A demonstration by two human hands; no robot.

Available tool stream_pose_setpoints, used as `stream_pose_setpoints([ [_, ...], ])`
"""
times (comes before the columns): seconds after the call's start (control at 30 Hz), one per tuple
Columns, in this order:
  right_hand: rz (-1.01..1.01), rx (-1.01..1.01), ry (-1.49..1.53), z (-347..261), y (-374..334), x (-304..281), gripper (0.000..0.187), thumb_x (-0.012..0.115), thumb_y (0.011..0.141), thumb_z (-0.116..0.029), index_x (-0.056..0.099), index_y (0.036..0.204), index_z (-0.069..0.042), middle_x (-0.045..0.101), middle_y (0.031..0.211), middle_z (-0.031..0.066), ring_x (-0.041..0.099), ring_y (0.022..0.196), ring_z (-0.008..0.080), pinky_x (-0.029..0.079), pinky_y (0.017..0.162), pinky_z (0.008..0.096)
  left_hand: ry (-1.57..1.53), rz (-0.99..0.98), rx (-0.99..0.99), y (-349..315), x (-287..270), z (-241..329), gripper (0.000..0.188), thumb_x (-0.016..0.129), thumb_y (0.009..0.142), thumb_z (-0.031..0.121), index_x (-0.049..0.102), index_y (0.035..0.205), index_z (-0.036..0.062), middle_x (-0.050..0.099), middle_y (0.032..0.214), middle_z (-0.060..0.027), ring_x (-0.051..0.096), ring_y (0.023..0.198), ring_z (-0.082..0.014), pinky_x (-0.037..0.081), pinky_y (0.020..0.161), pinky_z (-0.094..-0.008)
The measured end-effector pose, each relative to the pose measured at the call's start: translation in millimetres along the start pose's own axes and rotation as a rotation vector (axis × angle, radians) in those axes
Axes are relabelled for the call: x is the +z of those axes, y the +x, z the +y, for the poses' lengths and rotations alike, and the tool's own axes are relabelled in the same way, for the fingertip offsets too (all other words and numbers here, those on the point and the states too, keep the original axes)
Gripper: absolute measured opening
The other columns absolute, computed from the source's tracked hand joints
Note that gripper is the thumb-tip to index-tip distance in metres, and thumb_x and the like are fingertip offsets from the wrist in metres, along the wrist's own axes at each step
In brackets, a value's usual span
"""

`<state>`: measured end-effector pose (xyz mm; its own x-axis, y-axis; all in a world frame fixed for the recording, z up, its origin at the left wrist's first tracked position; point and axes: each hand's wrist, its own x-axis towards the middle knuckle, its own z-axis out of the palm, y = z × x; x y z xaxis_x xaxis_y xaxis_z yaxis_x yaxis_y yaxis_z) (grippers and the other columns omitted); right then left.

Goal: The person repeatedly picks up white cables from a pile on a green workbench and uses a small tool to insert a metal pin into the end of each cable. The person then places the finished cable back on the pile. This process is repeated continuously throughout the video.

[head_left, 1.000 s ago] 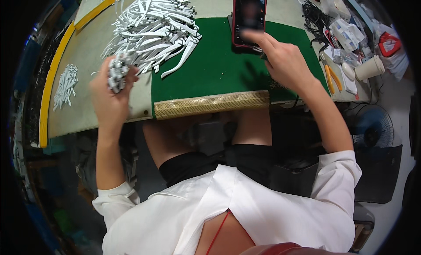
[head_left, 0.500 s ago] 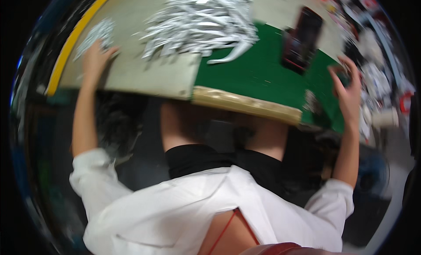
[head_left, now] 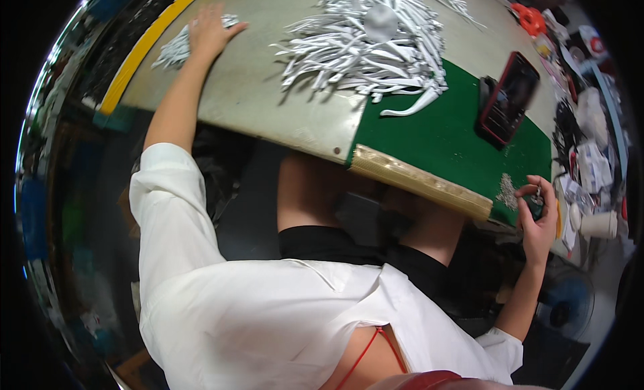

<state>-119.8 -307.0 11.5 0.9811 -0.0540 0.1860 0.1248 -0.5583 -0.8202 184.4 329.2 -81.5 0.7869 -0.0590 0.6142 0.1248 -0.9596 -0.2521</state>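
Note:
My left hand (head_left: 209,35) lies over a small pile of pale grey-white pieces (head_left: 176,51) at the table's far left, fingers spread and thumb out to the right. To its right is a large heap of slim, curved white pieces (head_left: 329,61), shaped like eyeglass temples. One such curved piece (head_left: 412,107) rests at the heap's near edge, on the green mat (head_left: 429,138). At the table's near right corner my right hand (head_left: 539,222) is curled, with something small and shiny at its fingers that I cannot make out. Beside it is a scatter of tiny grey bits (head_left: 506,190).
A phone in a red case (head_left: 513,100) leans on a dark stand on the mat. A clear round disc (head_left: 380,23) sits on the heap. Bags, an orange object (head_left: 530,19) and a white cup (head_left: 597,225) crowd the right side. Yellow-beige edging (head_left: 419,182) runs along the front.
The whole view has shifted. My left hand has moved farther over its small pile, fingers now spread. My right hand has come nearer the front edge, beside the grey bits.

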Motion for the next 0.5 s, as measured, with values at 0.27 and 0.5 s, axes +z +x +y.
stream_pose_setpoints([
  [0.27,-0.001,0.081,0.128,0,-15,5,0.038,0.06,0.088,0.004,0.055,0.125,-0.004,0.062,0.097,0.0041,0.048,0.06,0.0011,0.039,0.048,0.0146,-0.116,0.276,-0.096,38,-33,19,0.063,0.065,0.086,0.057,0.06,0.126,0.0088,0.061,0.129,-0.0096,0.05,0.125,-0.0299,0.037,0.104,-0.0514],
  [0.5,-0.044,0.098,0.177,-6,-10,24,0.036,0.065,0.088,0.001,0.057,0.122,-0.006,0.063,0.09,0.0002,0.05,0.058,0.0009,0.04,0.048,0.0159,-0.625,0.068,0.721,-75,-235,269,0.02,0.067,0.078,0.006,0.064,0.098,0.0049,0.068,0.097,-0.0092,0.067,0.082,-0.0215,0.055,0.066,-0.0346],
])
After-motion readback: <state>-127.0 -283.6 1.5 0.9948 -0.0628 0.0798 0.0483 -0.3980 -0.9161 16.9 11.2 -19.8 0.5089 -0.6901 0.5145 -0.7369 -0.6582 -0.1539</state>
